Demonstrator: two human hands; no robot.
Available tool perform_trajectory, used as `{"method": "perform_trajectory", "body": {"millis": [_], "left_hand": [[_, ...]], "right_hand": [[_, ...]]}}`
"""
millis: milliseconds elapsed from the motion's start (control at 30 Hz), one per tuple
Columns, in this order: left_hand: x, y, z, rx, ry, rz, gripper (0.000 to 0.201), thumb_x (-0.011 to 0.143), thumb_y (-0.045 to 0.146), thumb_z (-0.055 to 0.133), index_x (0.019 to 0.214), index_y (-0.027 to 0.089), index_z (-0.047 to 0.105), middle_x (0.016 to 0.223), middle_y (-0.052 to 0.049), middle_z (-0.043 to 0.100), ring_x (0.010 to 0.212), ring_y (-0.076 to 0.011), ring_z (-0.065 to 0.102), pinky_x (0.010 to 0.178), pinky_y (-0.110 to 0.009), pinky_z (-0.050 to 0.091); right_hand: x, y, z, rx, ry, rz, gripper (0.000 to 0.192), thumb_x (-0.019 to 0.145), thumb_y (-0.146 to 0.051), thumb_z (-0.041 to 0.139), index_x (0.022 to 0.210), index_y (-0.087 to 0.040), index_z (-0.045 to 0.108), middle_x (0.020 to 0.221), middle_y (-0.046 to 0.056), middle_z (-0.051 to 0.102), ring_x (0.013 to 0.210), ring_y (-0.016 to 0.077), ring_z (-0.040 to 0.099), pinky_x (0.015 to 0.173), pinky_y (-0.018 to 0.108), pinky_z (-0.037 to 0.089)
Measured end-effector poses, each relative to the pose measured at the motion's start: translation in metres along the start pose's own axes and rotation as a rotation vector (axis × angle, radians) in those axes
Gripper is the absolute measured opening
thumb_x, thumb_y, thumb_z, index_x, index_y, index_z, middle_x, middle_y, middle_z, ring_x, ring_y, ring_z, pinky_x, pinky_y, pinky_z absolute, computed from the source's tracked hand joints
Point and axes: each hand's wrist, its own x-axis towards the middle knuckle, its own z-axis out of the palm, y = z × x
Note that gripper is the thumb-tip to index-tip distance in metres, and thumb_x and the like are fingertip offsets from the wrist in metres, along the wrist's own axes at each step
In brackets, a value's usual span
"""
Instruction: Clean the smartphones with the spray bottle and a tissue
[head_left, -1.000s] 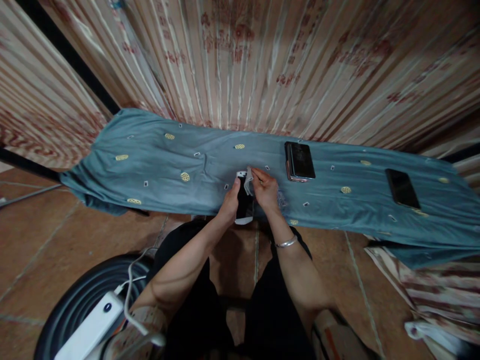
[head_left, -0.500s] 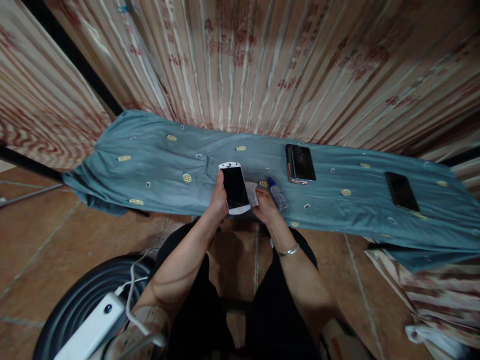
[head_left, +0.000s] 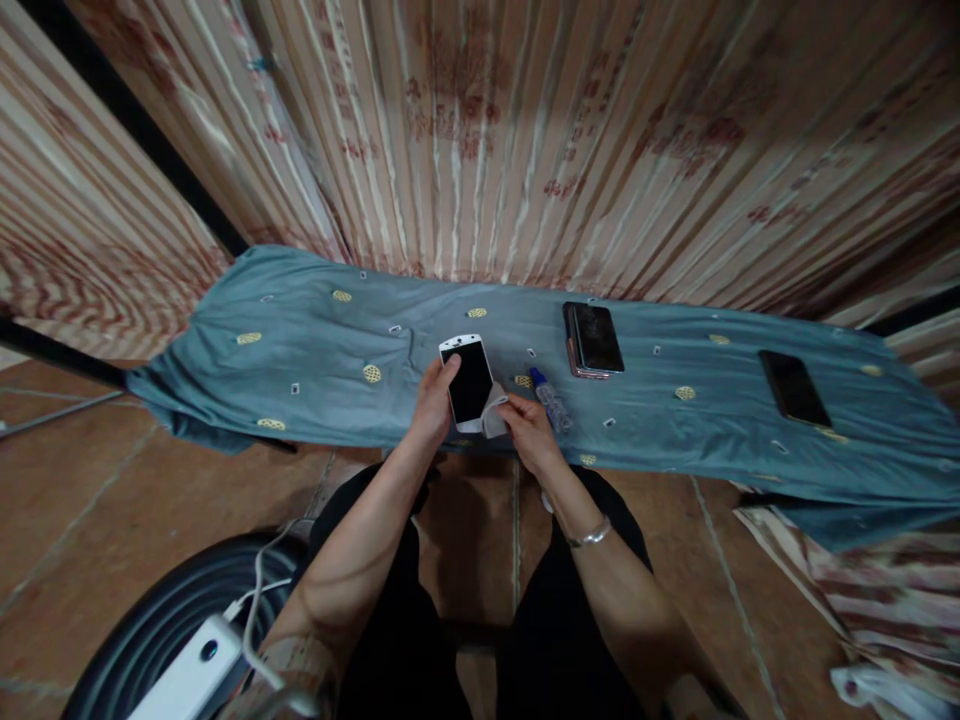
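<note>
The white phone [head_left: 469, 382] is held screen up just above the near edge of the cloth-covered counter [head_left: 315, 350], about midway along it. The left hand [head_left: 433, 400] has its grip closed around the phone's left side. The right hand [head_left: 529, 432] pinches a small white cloth [head_left: 492, 414] against the phone's lower right corner. A small spray bottle [head_left: 551, 398] lies just right of them. A stack of dark phones [head_left: 592, 340] lies toward the far edge, and a single dark phone [head_left: 793, 387] toward the right end.
</note>
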Motion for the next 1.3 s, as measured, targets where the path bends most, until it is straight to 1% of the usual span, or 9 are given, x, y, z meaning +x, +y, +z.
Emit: {"method": "perform_trajectory", "body": {"millis": [67,167,267,367,567,733,900,1067,1300], "left_hand": [[-0.001,-0.005,-0.001,0.046,-0.033,0.029,0.047,0.055,0.04,0.087,0.091,0.016,0.068,0.088,-0.003,0.073,0.086,-0.0194,0.067,0.086,-0.032,0.05],[-0.004,-0.011,-0.002,0.112,-0.051,0.054,0.047,0.054,0.034,0.088,0.093,0.017,0.068,0.09,-0.002,0.072,0.084,-0.0164,0.065,0.084,-0.03,0.049],[-0.007,-0.014,-0.001,0.131,-0.041,0.029,0.043,0.056,0.034,0.087,0.089,0.017,0.066,0.083,0.0,0.07,0.076,-0.0133,0.063,0.075,-0.026,0.049],[-0.008,-0.013,0.0,0.103,-0.029,-0.029,0.04,0.058,0.037,0.086,0.083,0.017,0.062,0.073,0.003,0.066,0.067,-0.0098,0.059,0.066,-0.022,0.046],[-0.008,-0.004,0.001,-0.001,0.039,-0.122,0.033,0.063,0.028,0.083,0.086,0.017,0.062,0.072,0.004,0.067,0.065,-0.0099,0.062,0.065,-0.021,0.045],[-0.008,0.002,-0.002,0.006,-0.025,-0.222,0.026,0.069,0.033,0.079,0.084,0.013,0.069,0.071,-0.001,0.07,0.061,-0.0121,0.061,0.063,-0.025,0.045],[-0.009,0.002,-0.002,-0.018,-0.081,-0.243,0.022,0.071,0.031,0.077,0.082,0.013,0.072,0.072,-0.001,0.071,0.062,-0.0122,0.062,0.067,-0.024,0.047],[-0.01,0.003,-0.003,-0.009,-0.085,-0.278,0.023,0.078,0.032,0.072,0.086,0.011,0.073,0.083,-0.008,0.075,0.072,-0.0151,0.068,0.074,-0.025,0.051],[-0.017,0.004,-0.001,-0.036,-0.13,-0.347,0.032,0.086,0.037,0.063,0.095,0.009,0.073,0.093,-0.013,0.076,0.095,-0.0217,0.071,0.092,-0.032,0.053]], "right_hand": [[-0.001,-0.004,-0.004,-0.172,0.011,-0.104,0.02,0.074,-0.038,0.065,0.08,-0.02,0.072,0.069,-0.002,0.07,0.063,0.0146,0.061,0.063,0.026,0.049],[-0.005,-0.01,-0.006,-0.473,0.032,-0.269,0.028,0.083,-0.033,0.054,0.1,-0.021,0.073,0.087,0.002,0.075,0.08,0.0201,0.068,0.076,0.031,0.053],[-0.012,-0.013,0.0,-0.747,0.045,-0.436,0.034,0.089,-0.027,0.047,0.114,-0.021,0.07,0.104,0.008,0.075,0.098,0.0238,0.068,0.09,0.036,0.053],[-0.018,-0.013,0.007,-0.888,0.016,-0.56,0.039,0.094,-0.025,0.041,0.123,-0.018,0.065,0.113,0.012,0.073,0.105,0.0248,0.066,0.096,0.04,0.051],[-0.026,-0.012,0.015,-0.89,-0.03,-0.641,0.044,0.099,-0.029,0.036,0.138,-0.019,0.055,0.128,0.013,0.067,0.118,0.025,0.062,0.105,0.045,0.048],[-0.034,-0.014,0.019,-0.769,0.004,-0.6,0.047,0.099,-0.032,0.037,0.144,-0.019,0.046,0.142,0.013,0.058,0.13,0.0225,0.055,0.11,0.042,0.045],[-0.038,-0.021,0.018,-0.682,0.003,-0.572,0.042,0.098,-0.031,0.041,0.138,-0.021,0.052,0.136,0.011,0.063,0.126,0.0207,0.059,0.108,0.039,0.047],[-0.038,-0.019,0.019,-0.709,-0.042,-0.617,0.04,0.1,-0.029,0.038,0.134,-0.022,0.058,0.14,0.01,0.06,0.133,0.0194,0.053,0.115,0.039,0.041],[-0.038,-0.014,0.023,-0.82,-0.098,-0.609,0.051,0.101,-0.033,0.033,0.15,-0.018,0.039,0.155,0.012,0.041,0.147,0.0198,0.034,0.122,0.043,0.03]]}}
